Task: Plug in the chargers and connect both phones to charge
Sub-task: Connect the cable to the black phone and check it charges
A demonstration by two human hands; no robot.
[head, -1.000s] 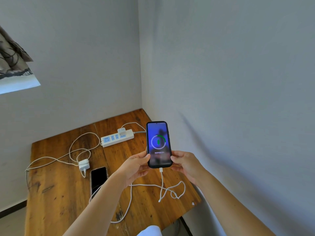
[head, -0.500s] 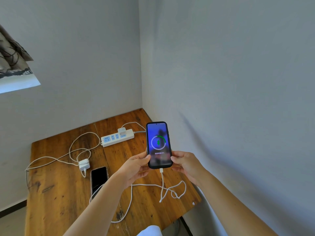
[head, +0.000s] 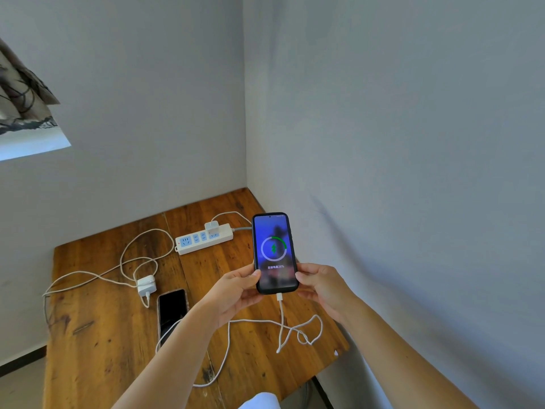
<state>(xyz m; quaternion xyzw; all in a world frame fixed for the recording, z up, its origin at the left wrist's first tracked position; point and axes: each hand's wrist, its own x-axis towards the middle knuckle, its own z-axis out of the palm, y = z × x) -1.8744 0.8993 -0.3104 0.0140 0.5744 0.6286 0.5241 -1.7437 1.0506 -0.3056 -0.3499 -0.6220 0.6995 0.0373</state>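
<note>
I hold a black phone [head: 274, 252] upright above the table, my left hand [head: 236, 290] on its left edge and my right hand [head: 321, 286] on its right edge. Its screen is lit with a green charging ring. A white cable [head: 281, 320] is plugged into its bottom and loops over the table. A white charger [head: 211, 226] sits in the white power strip [head: 203, 239]. A second white charger [head: 146, 285] lies loose on the wood with its coiled cable [head: 129, 261]. A second phone [head: 172, 309], screen dark, lies flat beside it, partly under my left forearm.
The wooden table [head: 103, 349] stands in a corner, with grey walls behind and on the right. Its right front corner lies near the loose cable loops. A picture hangs on the left wall [head: 26, 113]. Something white [head: 259, 401] shows at the bottom edge.
</note>
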